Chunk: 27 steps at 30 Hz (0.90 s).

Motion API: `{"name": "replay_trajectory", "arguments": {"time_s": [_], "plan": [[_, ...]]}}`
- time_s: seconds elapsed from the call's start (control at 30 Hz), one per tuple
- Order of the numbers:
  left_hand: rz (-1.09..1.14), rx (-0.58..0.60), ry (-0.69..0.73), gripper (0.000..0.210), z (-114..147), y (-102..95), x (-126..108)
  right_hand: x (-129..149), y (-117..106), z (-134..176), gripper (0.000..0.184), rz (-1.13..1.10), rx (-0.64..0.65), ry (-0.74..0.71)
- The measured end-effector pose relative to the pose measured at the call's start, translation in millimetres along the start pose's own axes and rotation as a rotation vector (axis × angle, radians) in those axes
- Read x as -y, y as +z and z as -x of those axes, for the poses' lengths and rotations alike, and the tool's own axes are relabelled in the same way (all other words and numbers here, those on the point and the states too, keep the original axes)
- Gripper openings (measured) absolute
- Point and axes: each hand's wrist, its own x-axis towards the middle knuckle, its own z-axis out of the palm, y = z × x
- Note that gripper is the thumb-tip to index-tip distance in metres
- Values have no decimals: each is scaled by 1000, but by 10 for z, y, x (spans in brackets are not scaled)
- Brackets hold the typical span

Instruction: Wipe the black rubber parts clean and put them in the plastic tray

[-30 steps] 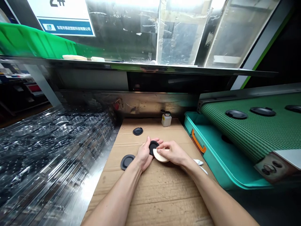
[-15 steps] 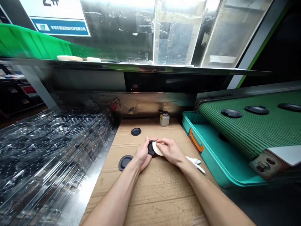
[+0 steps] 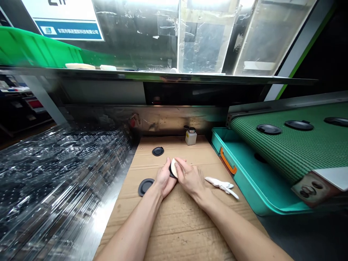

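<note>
Above the cardboard sheet, my left hand is closed around a round black plastic lid, which is partly hidden. My right hand pinches a cream-white round pad and holds it against the lid's face. Left of my hands, another black lid lies on the cardboard, and a smaller-looking black lid lies farther back. A white glove, or a similar crumpled cloth piece, rests beside my right wrist.
A small bottle with its cap flipped open stands at the back. On the right, a teal bin sits under a green conveyor belt carrying several black lids. Stacked clear plastic trays fill the left. A metal shelf edge crosses above.
My right hand has moved left with the white pad, which now covers more of the black lid. More of the white glove shows. My left hand has barely moved.
</note>
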Motion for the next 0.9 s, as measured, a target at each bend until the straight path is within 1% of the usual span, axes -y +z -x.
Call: {"name": "replay_trajectory", "arguments": {"time_s": [0.07, 0.1, 0.13, 0.23, 0.27, 0.37, 0.4, 0.5, 0.53, 0.63, 0.73, 0.8, 0.9], "plan": [[6, 0, 12, 41, -3, -11, -6, 20, 16, -20, 40, 99, -17, 72], [6, -10, 15, 41, -5, -16, -11, 23, 21, -22, 41, 125, -20, 86], [5, -17, 8, 41, -8, -20, -18, 24, 24, -17, 41, 137, -15, 71], [6, -29, -24, 42, -15, -24, -34, 19, 32, 15, 41, 134, 30, -45], [9, -27, -18, 42, -17, -23, -35, 17, 34, 22, 41, 139, 30, -45], [12, -35, 21, 40, -21, -11, -24, 17, 45, 30, 41, 157, -14, 40], [10, -41, 18, 39, -20, -7, -16, 19, 52, 32, 41, 148, -21, 30], [3, -52, -12, 38, -14, -2, -4, 5, 68, 36, 41, 101, -13, -61], [2, -47, -11, 38, -10, -1, -7, -16, 64, 29, 41, 91, -23, -58], [18, -30, -3, 42, 11, 0, -46, -136, 15, -21, 41, 33, -125, 44], [81, -33, -37, 41, 46, 4, -113, -276, -40, -71, 43, -101, -241, 123], [133, -30, -55, 41, 76, 8, -154, -339, -47, -88, 43, -171, -262, 149], [194, 23, -82, 42, 127, 20, -189, -387, -21, -102, 42, -200, -225, 169]]}}
